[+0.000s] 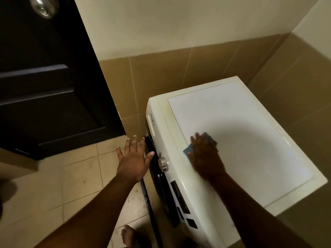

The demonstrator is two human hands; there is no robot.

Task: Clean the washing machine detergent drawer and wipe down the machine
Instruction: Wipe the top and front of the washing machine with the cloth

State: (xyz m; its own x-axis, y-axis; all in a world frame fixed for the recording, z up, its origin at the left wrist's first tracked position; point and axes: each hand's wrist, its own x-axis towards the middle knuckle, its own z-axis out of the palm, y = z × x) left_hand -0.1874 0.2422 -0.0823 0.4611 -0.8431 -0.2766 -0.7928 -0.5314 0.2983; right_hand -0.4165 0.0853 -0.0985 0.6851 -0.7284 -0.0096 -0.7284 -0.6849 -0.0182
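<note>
A white front-loading washing machine point(250, 131) stands in the corner, seen from above. My right hand point(206, 156) lies flat on its top near the front edge, pressing a blue cloth point(188, 150) whose corners show beyond the fingers. My left hand point(133, 158) hovers open with fingers spread, in front of the machine's front panel, holding nothing. The closed detergent drawer front point(150, 121) is at the panel's far end. A silver dial point(163, 164) sits on the panel just right of my left thumb.
A dark wooden door point(50, 77) with a metal knob point(44, 6) stands to the left. Brown tiled walls point(197, 68) close in behind and right of the machine. Beige floor tiles point(71, 176) lie to the left; my bare foot point(129, 235) shows at the bottom.
</note>
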